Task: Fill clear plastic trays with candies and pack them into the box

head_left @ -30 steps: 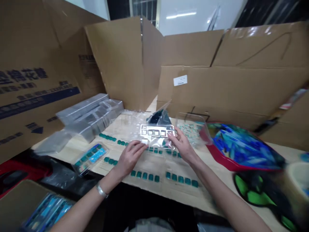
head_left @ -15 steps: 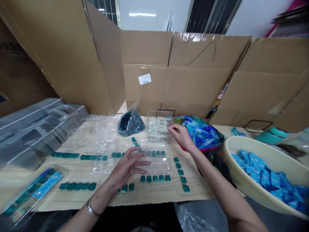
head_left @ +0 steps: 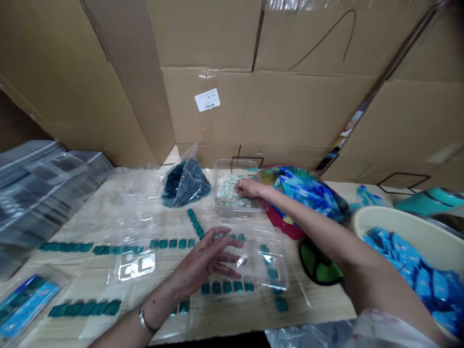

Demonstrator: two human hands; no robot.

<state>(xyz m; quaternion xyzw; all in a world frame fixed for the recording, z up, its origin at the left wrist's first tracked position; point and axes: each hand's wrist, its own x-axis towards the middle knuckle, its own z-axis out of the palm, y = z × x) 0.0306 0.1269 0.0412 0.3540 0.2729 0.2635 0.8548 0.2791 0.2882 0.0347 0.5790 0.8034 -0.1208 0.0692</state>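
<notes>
Teal tiles (head_left: 170, 244) lined on cardboard sheet (head_left: 217, 319), just past spread fingers (head_left: 224, 244) of left hand (head_left: 195, 270); clear blister tray (head_left: 279, 261) beside fingertips. Right hand (head_left: 250, 188) in clear tub (head_left: 235, 163) of pale pieces (head_left: 228, 193); pinch unclear. Risk: careless sweep scatters tiles; rim pressure tips tub.

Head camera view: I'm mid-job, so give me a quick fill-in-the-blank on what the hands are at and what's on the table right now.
1. The hand inside the clear plastic tub is the person's ____ hand.
2. The open hand near the clear blister tray wears a metal bangle and is the ____ hand.
3. The packets in the beige basin are ____.
4. The small square pieces in rows on the cardboard sheet are ____.

Missing words: right; left; blue; teal.
</notes>
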